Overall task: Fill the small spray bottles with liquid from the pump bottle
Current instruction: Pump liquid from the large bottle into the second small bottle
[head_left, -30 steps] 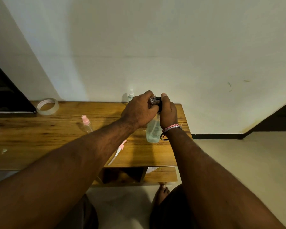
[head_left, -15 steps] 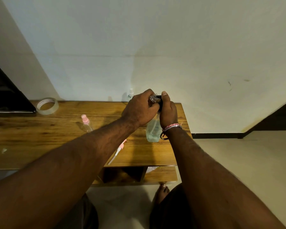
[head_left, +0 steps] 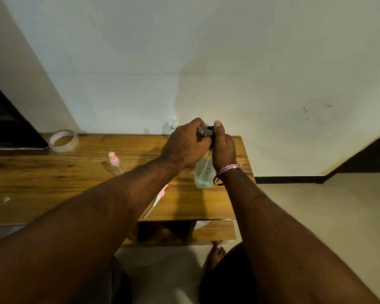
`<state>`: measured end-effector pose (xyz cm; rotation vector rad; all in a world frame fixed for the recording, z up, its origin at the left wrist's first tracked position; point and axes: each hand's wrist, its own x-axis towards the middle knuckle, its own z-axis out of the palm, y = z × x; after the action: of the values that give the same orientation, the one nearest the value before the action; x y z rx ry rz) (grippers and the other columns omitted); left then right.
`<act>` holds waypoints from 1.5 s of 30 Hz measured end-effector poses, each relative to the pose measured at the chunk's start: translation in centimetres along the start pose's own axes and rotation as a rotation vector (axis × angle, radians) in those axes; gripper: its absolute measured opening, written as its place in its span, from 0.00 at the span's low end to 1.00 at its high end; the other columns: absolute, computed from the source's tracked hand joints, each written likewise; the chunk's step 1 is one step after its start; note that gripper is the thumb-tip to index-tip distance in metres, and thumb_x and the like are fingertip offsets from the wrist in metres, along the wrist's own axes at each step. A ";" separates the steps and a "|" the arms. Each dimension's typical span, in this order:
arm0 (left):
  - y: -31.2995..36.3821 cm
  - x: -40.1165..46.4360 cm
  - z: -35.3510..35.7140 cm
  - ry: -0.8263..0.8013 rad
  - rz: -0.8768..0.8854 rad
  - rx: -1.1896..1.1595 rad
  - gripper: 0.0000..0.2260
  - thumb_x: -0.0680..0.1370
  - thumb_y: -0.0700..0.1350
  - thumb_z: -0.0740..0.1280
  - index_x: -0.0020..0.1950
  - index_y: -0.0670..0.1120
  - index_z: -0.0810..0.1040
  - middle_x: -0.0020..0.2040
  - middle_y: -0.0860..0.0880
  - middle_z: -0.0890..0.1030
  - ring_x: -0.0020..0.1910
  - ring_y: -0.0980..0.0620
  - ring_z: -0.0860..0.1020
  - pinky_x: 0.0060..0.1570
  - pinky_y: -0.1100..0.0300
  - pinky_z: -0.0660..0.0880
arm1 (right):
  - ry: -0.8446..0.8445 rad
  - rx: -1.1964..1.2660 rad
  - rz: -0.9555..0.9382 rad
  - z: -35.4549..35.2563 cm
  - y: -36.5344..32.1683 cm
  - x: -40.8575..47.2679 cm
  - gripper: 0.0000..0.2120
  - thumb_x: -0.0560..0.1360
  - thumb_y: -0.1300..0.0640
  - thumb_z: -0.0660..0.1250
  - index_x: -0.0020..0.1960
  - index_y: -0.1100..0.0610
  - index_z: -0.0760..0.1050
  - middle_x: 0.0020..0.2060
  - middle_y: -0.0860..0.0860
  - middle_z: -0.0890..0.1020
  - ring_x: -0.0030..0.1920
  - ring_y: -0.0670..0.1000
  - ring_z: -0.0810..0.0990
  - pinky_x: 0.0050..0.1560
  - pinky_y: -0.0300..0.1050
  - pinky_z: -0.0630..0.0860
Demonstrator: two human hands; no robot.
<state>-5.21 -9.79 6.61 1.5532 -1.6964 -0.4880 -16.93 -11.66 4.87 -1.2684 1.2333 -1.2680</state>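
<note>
As hands cover it, pump bottle [head_left: 203,172] top hidden

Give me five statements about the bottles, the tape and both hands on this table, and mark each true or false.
1. The left hand holds a small clear bottle at the pump bottle's top. True.
2. The right hand rests flat on the table. False: it grips the pump head.
3. A pink-capped spray bottle stands on the table. True.
4. The tape roll lies beside the pump bottle. False: it lies far to its left.
5. The loose pink sprayer is screwed onto a bottle. False: it lies alone.
</note>
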 end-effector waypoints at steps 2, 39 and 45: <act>-0.1 0.0 0.0 0.001 -0.002 -0.012 0.08 0.81 0.48 0.70 0.57 0.47 0.78 0.42 0.52 0.83 0.41 0.50 0.82 0.44 0.44 0.83 | -0.001 0.000 -0.004 0.0 0.0 0.0 0.25 0.86 0.46 0.56 0.38 0.51 0.82 0.34 0.49 0.84 0.38 0.43 0.84 0.41 0.35 0.78; -0.1 -0.1 0.4 0.002 -0.022 -0.013 0.08 0.79 0.47 0.70 0.56 0.47 0.78 0.41 0.52 0.82 0.40 0.50 0.81 0.43 0.46 0.82 | 0.018 -0.019 0.008 -0.2 -0.7 0.0 0.24 0.87 0.51 0.56 0.36 0.54 0.80 0.31 0.49 0.81 0.32 0.40 0.79 0.34 0.33 0.75; -0.2 -0.2 0.3 -0.009 -0.007 0.004 0.08 0.80 0.47 0.70 0.56 0.47 0.78 0.41 0.51 0.82 0.40 0.50 0.81 0.42 0.46 0.82 | -0.003 -0.023 -0.003 -0.4 -0.2 0.1 0.25 0.87 0.50 0.56 0.37 0.54 0.80 0.31 0.49 0.82 0.33 0.41 0.79 0.36 0.34 0.75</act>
<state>-5.29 -9.66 6.25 1.5630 -1.7002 -0.4960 -17.29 -11.72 5.08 -1.2887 1.2474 -1.2576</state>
